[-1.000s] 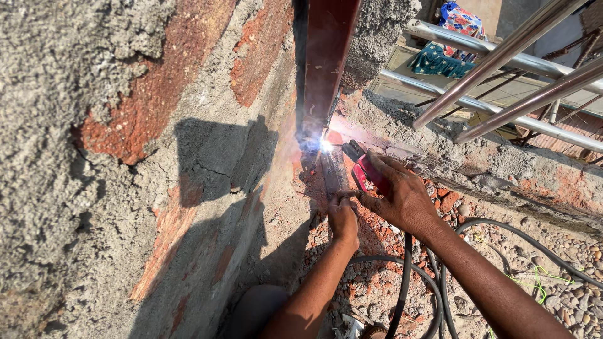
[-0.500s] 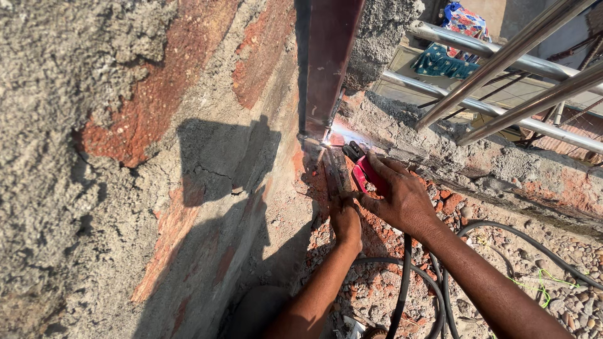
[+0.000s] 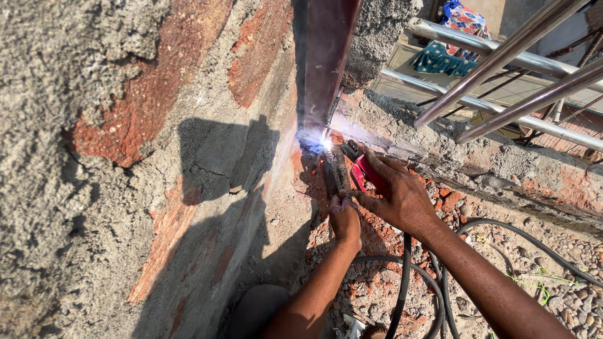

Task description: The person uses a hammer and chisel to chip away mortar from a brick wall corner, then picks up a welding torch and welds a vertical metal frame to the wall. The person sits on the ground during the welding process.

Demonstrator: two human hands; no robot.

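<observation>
The rough brick and mortar wall (image 3: 157,163) fills your left side, and the dark steel post (image 3: 326,56) rises against it, meeting the concrete ledge (image 3: 477,157) at its foot. Beyond the ledge run the stainless railing tubes (image 3: 502,56); black welding cables (image 3: 402,276) lie over the rubble floor (image 3: 565,276) below your arms. Your right hand (image 3: 402,201) is clamped around the red electrode holder (image 3: 364,172), fingers fully wrapped on its grip. Your left hand (image 3: 344,216) is closed just beside it, touching the right hand low down and bracing it; what the left fingers pinch cannot be told from this view. The electrode (image 3: 333,160) points up to the bright arc (image 3: 323,145) at the base of the post, where post and ledge join. For a sound weld here, it is advisable to keep the left hand as a steady rest, hold the arc short, and feed the rod evenly into the joint. Keep the cables away from the hot seam and keep bare skin back from spatter.
</observation>
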